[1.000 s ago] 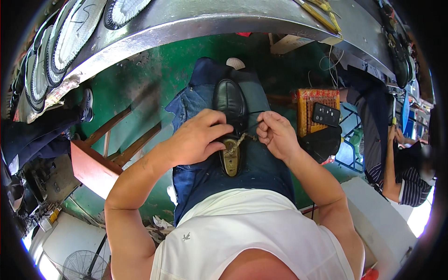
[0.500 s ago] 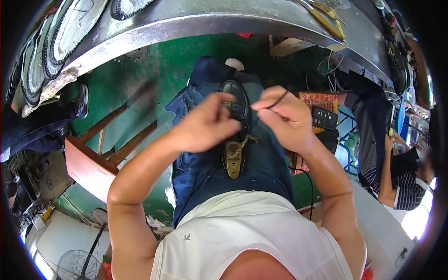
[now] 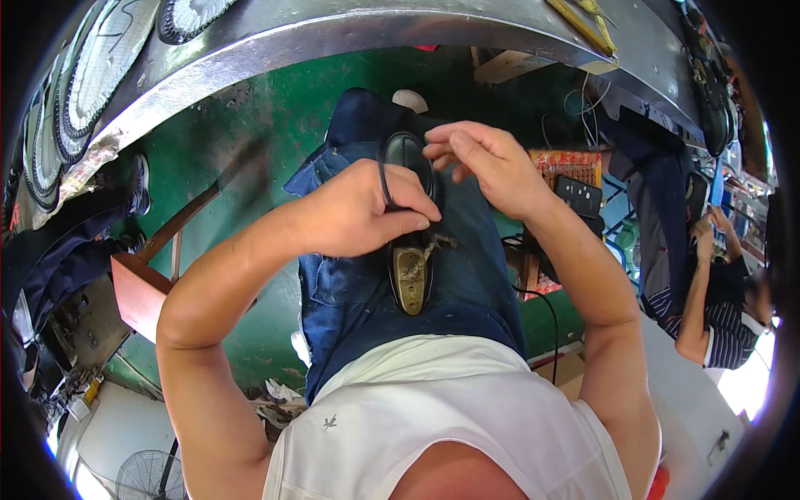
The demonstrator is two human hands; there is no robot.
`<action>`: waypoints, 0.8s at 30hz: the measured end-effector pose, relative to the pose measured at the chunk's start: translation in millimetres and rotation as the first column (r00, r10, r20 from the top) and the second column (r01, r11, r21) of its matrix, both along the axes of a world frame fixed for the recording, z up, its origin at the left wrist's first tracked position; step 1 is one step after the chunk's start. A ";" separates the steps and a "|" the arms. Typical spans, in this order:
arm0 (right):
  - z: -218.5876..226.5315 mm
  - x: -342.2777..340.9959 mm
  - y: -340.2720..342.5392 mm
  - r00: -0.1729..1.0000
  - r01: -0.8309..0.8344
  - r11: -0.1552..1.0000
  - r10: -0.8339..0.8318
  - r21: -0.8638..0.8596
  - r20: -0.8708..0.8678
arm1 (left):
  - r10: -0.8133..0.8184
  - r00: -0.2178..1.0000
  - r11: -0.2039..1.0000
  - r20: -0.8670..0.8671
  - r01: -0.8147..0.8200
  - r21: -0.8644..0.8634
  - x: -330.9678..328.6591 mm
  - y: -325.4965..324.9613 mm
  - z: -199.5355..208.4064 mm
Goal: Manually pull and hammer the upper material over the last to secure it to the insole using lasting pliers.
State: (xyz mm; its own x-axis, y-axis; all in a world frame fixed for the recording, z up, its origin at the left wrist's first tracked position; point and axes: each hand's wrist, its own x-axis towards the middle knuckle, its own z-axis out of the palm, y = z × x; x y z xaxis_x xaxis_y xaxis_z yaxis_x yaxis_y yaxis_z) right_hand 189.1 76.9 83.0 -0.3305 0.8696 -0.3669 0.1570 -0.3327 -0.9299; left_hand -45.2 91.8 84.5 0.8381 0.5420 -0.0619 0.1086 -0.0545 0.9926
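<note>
A black shoe lies lengthwise across my lap, toe away from me. Its gold-brown insole shows at the heel end, and a frayed strand of thread lies loosely beside it. My left hand is closed over the middle of the shoe, thumb and forefinger pinched together. A thin dark cord runs across its fingers; where its end goes is hidden. My right hand hovers just right of the toe, fingers loosely bent and somewhat apart, with nothing visible in it.
A metal workbench curves across the far side, with shoe uppers at left and yellow-handled pliers at right. A black remote-like device lies right of my knees. A wooden stool stands left. Another person works at far right.
My left hand has closed, and the dark cord now crosses its fingers instead of the right hand's. My right hand has moved up and slightly left, toward the shoe's toe.
</note>
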 end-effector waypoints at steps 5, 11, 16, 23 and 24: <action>-14.9 1.4 -12.0 0.893 -0.381 0.894 0.288 -0.238 -0.346 | 0.073 0.987 0.423 0.145 -0.162 0.892 1.9 1.8 -1.5; 13.3 18.9 -25.2 0.949 -0.297 0.902 0.242 0.314 0.203 | 0.328 0.943 0.477 -0.044 -0.126 0.870 -29.4 -19.7 -9.0; 24.0 75.7 -65.0 0.607 -0.749 0.658 0.638 0.073 0.474 | 0.298 0.729 0.852 -0.616 0.087 0.516 -77.8 -70.9 -31.0; -28.2 2.5 -25.5 0.837 -0.416 0.628 -0.019 0.657 0.547 | 0.595 0.802 0.427 0.057 -0.255 -0.867 -48.5 -79.9 -25.9; -24.7 -7.0 -27.7 0.908 -0.283 0.657 -0.051 0.699 0.416 | 0.592 0.800 0.498 0.096 -0.269 -0.824 -41.1 -77.8 -31.4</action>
